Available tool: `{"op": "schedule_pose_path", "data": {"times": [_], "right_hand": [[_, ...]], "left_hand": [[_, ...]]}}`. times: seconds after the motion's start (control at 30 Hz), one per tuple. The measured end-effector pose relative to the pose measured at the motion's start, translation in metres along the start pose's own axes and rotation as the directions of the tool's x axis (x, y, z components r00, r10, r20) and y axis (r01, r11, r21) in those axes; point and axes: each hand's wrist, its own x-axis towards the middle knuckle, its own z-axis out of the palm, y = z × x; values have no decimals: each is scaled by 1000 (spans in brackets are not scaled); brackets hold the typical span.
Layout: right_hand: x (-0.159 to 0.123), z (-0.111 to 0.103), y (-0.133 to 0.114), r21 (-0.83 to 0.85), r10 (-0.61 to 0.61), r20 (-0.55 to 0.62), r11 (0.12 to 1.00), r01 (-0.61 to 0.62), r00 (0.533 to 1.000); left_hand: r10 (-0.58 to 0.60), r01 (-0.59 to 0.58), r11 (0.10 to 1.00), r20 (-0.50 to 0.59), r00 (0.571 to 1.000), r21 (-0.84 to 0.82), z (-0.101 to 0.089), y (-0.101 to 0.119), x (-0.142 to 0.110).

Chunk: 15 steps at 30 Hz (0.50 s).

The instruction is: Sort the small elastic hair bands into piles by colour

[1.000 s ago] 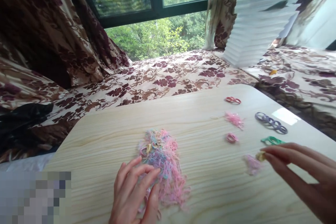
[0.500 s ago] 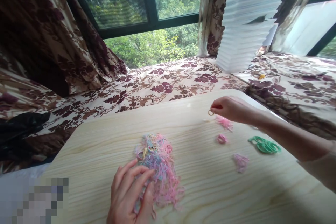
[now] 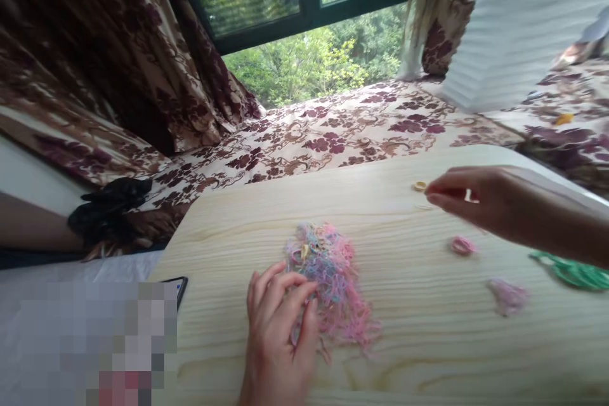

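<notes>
A loose heap of thin pink, purple and blue elastic bands (image 3: pixel 340 298) lies on the wooden table. My left hand (image 3: pixel 283 317) rests at the heap's left side, fingers spread and bent, holding nothing that shows. Toward the far right, my right hand (image 3: pixel 469 193) has thumb and forefinger pinched at the edge of a small yellow hair tie (image 3: pixel 419 186). The tie looks flat, at table level. Just below it lies a thin pale band (image 3: pixel 424 207). Nearer are a pink hair tie (image 3: pixel 462 245), a lilac bunch of bands (image 3: pixel 508 297) and green hair ties (image 3: pixel 575 271), partly behind my right arm.
The pale wooden table (image 3: pixel 228 279) has rounded far corners. Beyond it is a flower-patterned cloth (image 3: pixel 328 133) below a window (image 3: pixel 304 19). A tall white stack (image 3: pixel 514 32) stands at the back right. A black bag (image 3: pixel 111 209) and a dark-edged device (image 3: pixel 181 288) are at the left.
My right hand dropped off the yellow tie's original place by the lilac bunch and carried it to the table's far side, where the tie now looks flat. My left hand stays at the heap. The view shifts.
</notes>
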Motion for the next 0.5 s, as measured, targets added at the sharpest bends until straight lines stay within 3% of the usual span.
{"op": "schedule_pose_path", "data": {"times": [0.13,0.27,0.37,0.5], "right_hand": [[-43,25,-48,201,-249,-60,946,256,967],[-62,54,-87,336,-364,36,881,332,931],[-62,64,-95,401,-415,120,851,339,902],[-63,69,-90,410,-466,83,822,396,881]], "left_hand": [[-83,84,996,55,995,-13,-2,8,3],[-118,122,992,91,989,-38,-5,14,6],[-176,181,982,104,979,-47,-10,18,5],[-234,234,972,161,959,17,-18,18,-6]]}}
